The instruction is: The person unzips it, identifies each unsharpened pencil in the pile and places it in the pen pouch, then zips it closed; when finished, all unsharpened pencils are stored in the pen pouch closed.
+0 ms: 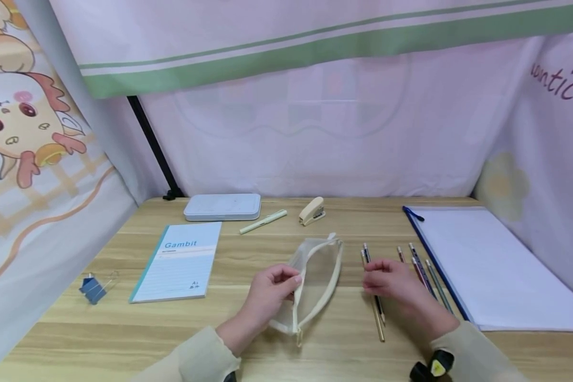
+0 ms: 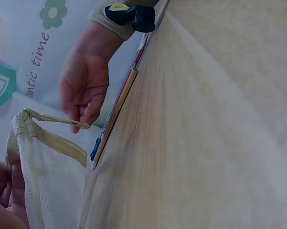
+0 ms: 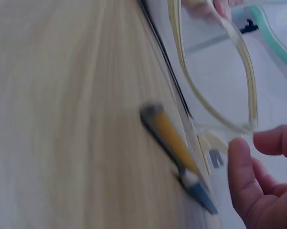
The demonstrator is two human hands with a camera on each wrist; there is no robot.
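My left hand (image 1: 267, 292) pinches one side of the opening of a pale mesh zip pouch (image 1: 335, 276), between thumb and fingers. The pouch gapes open toward the right, its zipper pull hanging at the near end. Over two pencils (image 1: 378, 323) lying on the table hovers my right hand (image 1: 393, 281), fingers loosely bent. In the right wrist view its thumb (image 3: 241, 164) stands apart from the index finger, with nothing between them, and the blurred pencils (image 3: 172, 138) lie below. Several more pencils (image 1: 440, 286) lie just right of that hand, partly hidden by it.
A white pad with a blue edge (image 1: 501, 265) lies at right. Toward the back are a stapler (image 1: 312, 211), a light green pen (image 1: 263, 222) and a flat pale case (image 1: 222, 207). A notebook (image 1: 179, 265) and a blue binder clip (image 1: 93, 289) lie at left.
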